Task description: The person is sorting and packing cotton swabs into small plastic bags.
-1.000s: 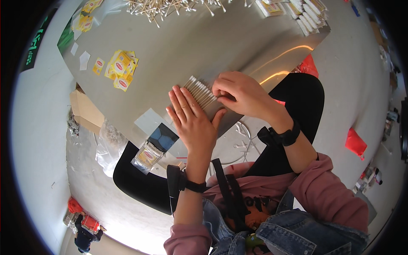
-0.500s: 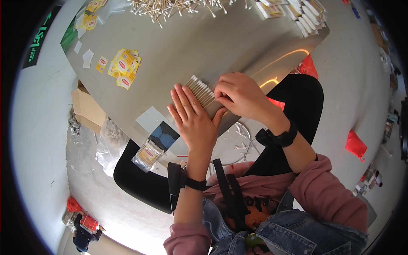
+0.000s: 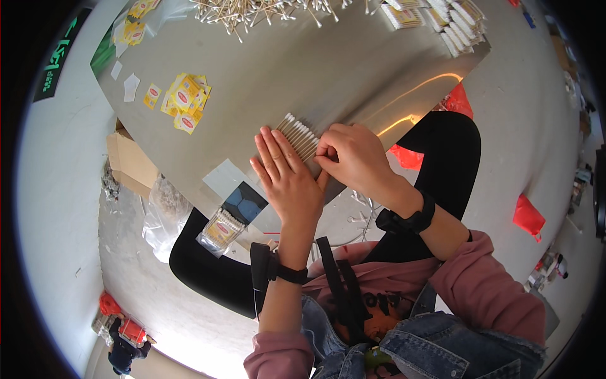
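Note:
A row of cotton swabs lies side by side on the metal table, white tips pointing away from me. My left hand rests flat over the left part of the row, fingers stretched out and held together. At the row's right end is my right hand, its thumb and forefinger pinched together; whatever is between them is hidden. Left of my left hand, a clear bag of cotton swabs with a yellow label lies by the table's near edge, next to a dark blue patterned card.
Many loose cotton swabs are heaped at the far edge. Packed bundles sit at the far right. Yellow labels lie to the left. A cardboard box and a plastic bag stand off the left edge.
My right hand has shifted slightly toward me, staying pinched at the row's right end. My left hand and the row look nearly the same.

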A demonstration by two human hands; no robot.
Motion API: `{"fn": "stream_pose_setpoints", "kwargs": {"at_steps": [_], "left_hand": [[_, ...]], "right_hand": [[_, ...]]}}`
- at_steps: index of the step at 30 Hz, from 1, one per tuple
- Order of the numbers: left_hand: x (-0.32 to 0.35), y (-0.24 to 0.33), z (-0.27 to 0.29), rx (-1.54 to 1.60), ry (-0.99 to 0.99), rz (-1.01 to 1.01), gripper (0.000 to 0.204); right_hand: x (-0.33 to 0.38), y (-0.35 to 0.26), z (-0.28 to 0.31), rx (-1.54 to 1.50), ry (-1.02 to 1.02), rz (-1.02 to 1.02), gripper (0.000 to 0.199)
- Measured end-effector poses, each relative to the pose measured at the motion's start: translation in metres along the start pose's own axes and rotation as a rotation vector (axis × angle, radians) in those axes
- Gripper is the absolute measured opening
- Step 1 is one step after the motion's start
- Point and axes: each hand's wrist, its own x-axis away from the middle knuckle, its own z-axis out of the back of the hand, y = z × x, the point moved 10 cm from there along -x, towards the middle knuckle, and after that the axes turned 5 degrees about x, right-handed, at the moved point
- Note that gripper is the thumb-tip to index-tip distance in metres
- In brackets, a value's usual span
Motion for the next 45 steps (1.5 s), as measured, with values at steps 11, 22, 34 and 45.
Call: {"fn": "stream_pose_setpoints", "kwargs": {"at_steps": [11,22,34,45], "left_hand": [[0.001,0.002,0.003,0.030,-0.035,0.013,0.106],[0.020,-0.002,0.014,0.150,-0.001,0.044,0.103],[0.000,0.006,0.025,0.211,0.090,0.033,0.093],[-0.039,-0.038,0.055,0.314,0.217,0.049,0.034]], "right_hand": [[-0.006,0.010,0.004,-0.032,-0.042,-0.092,0.034],[-0.012,0.015,0.005,-0.179,-0.087,-0.166,0.026],[-0.018,0.019,0.012,-0.221,-0.005,-0.132,0.020],[-0.020,0.023,0.018,-0.185,0.007,-0.128,0.020]]}}
